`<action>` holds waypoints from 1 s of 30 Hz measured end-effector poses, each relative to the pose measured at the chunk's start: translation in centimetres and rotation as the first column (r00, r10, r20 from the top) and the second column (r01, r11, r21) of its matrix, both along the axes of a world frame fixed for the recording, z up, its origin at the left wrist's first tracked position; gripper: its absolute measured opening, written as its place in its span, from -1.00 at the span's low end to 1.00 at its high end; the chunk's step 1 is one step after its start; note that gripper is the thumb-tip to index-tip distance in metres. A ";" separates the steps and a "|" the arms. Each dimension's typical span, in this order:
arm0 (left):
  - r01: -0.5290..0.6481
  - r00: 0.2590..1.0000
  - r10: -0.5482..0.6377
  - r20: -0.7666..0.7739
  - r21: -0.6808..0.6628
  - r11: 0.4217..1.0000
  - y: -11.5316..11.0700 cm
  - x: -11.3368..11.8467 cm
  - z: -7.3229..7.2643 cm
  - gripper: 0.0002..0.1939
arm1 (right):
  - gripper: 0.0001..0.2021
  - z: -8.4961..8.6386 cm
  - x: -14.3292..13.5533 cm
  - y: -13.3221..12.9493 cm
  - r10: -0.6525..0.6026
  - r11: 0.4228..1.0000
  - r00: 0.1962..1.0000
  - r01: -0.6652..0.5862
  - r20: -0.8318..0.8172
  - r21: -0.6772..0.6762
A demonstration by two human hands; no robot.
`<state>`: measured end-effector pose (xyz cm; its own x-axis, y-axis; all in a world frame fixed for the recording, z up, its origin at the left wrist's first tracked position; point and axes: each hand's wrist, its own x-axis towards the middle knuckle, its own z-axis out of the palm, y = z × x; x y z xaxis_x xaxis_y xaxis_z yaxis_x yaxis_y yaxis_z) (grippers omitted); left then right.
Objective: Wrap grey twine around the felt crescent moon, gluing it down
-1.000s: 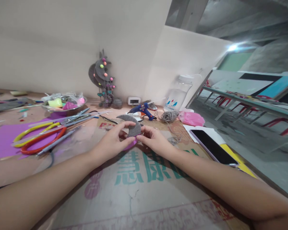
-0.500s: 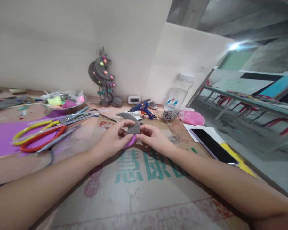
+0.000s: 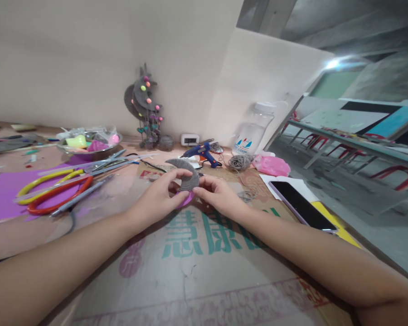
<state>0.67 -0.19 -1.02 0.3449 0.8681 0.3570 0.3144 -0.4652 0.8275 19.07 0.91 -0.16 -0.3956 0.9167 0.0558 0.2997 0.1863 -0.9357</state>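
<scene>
Green characters, including 康, mark the cardboard (image 3: 231, 276) at lower centre; the bottle (image 3: 256, 129), right of centre, reads "LOOK". Mid-frame, left hand (image 3: 159, 192) and right hand (image 3: 221, 194) pinch a grey, ridged crescent (image 3: 189, 179), purple showing beneath.

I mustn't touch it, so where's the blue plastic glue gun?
In the head view, the blue plastic glue gun lies near the middle, beyond the grey yarn-wrapped crescent in the left hand, in front and right of the white rectangular digital clock.

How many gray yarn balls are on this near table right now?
2: one yarn ball beside the moon ornament, another in front of the water bottle, beyond the right hand. More may be hidden.
</scene>
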 end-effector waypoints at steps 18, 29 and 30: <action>-0.067 0.997 0.070 0.025 -0.085 0.994 0.0 0.0 0.6 -0.60 | -0.77 -0.5 0.5 0.7 -0.110 0.993 0.985 0.101 -0.137 -0.067; -0.008 0.998 0.015 0.056 -0.116 0.993 -0.2 0.1 0.5 -0.62 | -0.66 -0.7 0.8 0.9 -0.071 0.994 0.977 0.052 -0.199 -0.096; 0.006 0.999 0.000 0.052 -0.116 0.993 -0.2 0.1 0.4 -0.62 | -0.67 -0.6 0.8 0.9 -0.070 0.993 0.978 0.051 -0.197 -0.103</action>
